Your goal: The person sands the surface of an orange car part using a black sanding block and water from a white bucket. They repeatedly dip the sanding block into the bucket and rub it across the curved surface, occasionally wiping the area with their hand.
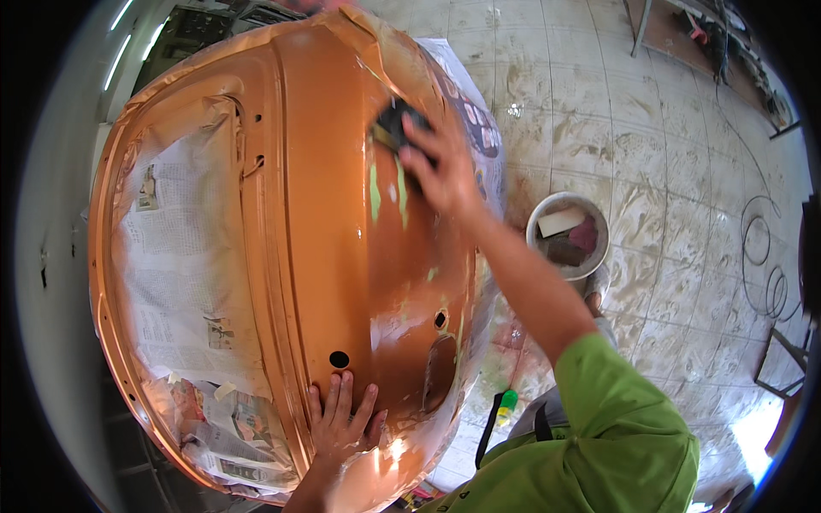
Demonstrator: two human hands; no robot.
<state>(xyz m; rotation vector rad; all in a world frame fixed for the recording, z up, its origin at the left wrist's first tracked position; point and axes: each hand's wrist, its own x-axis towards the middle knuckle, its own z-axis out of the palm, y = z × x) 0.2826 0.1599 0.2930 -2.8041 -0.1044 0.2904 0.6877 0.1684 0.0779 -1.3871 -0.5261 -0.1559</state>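
Observation:
An orange-painted car body panel [325, 214] stretches out in front of me, its right side wet and glossy. Against its far right part my right hand [440, 158] presses a dark sanding block [395, 118], fingers wrapped over it and slightly blurred. Pale green patches [389, 192] show through the paint just below the block. My left hand [344, 417] lies flat on the near part, fingers spread, below a round black hole [339, 359]. Nothing is in that hand. To the left, newspaper [192, 248] covers a large framed opening in the body.
On the tiled floor [658, 171] to the right stands a round white bucket [602, 256] holding a white block [560, 222] and a dark red cloth-like piece [584, 234]. A thin cable [757, 248] lies coiled at far right. A green-capped bottle [508, 402] is near my body.

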